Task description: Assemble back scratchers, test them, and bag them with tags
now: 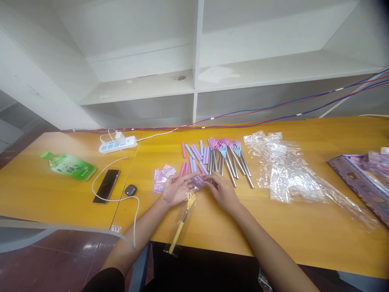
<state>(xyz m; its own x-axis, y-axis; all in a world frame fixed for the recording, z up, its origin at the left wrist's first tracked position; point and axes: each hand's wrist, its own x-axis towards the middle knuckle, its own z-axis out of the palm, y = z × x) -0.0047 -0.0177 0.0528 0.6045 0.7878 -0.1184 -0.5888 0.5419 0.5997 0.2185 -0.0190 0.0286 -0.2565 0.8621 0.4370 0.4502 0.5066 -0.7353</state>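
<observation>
A small purple printed card is between my two hands. My right hand pinches the card's right side. My left hand lies palm up, fingers stretched out toward the card's left side. Just below them is a yellow back scratcher with a hand-shaped head. Clear plastic shows around it, and its handle end reaches the table's front edge. Behind my left hand lie several similar cards. Beyond my fingers are pink, blue and purple handle tubes and metal back scratchers with coloured heads.
Clear plastic bags are heaped to the right, before a purple printed box. On the left are a green tea bottle, a phone, a black earbud case and a power strip with white cables. Shelves stand behind.
</observation>
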